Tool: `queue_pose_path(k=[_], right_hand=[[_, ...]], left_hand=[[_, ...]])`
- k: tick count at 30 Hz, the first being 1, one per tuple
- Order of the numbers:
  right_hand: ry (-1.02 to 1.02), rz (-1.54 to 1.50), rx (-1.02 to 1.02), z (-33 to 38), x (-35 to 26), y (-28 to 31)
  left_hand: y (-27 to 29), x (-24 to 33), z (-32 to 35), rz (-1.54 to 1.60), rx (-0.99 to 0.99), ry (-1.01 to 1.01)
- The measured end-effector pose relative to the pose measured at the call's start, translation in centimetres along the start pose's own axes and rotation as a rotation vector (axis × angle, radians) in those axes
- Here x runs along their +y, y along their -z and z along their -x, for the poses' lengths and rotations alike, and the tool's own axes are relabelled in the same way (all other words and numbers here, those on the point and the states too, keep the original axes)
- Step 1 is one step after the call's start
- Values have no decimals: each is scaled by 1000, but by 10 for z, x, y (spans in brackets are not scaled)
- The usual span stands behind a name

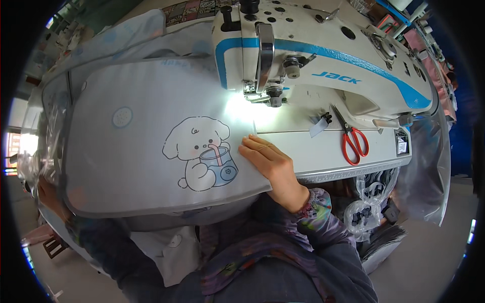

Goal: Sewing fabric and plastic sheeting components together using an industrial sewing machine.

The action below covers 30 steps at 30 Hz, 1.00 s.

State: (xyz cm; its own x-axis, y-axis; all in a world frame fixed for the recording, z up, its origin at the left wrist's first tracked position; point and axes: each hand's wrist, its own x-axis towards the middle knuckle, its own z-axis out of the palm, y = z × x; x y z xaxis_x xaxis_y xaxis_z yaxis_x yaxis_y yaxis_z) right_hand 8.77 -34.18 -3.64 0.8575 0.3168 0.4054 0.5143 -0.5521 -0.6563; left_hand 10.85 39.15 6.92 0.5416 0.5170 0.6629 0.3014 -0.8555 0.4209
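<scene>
A pale grey fabric panel (126,166) with rounded corners and darker edging spreads under the head of a white and blue sewing machine (323,60). Printed on it is a white cartoon puppy with a blue cup and straw. My right hand (275,169) lies flat on the panel's right edge, fingers stretched toward the lit needle area; its thumb is hidden. At the panel's lower left edge, my left hand (52,199) is dim and partly covered, so its fingers do not show. Glare hides the needle and presser foot.
Red-handled scissors (355,145) lie on the machine bed beside a small white tag (319,127) with black bits. A ruler strip (353,170) runs along the front edge. Below hangs a clear plastic bag (364,217) with dark pieces. More printed fabric (126,33) lies behind the panel.
</scene>
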Motion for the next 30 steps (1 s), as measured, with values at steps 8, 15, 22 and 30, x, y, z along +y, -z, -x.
queue_pose_path(k=[8, 15, 22, 30], right_hand=[[10, 145, -20, -8, -1, -1], [-5, 130, 42, -1, 3, -2], [15, 311, 53, -11, 12, -12], [9, 329, -56, -29, 5, -12]], left_hand=[[-75, 18, 28, 46, -18, 103], [-100, 39, 8, 2, 15, 49], [-131, 76, -14, 9, 36, 40], [-107, 100, -80, -788, -238, -901]])
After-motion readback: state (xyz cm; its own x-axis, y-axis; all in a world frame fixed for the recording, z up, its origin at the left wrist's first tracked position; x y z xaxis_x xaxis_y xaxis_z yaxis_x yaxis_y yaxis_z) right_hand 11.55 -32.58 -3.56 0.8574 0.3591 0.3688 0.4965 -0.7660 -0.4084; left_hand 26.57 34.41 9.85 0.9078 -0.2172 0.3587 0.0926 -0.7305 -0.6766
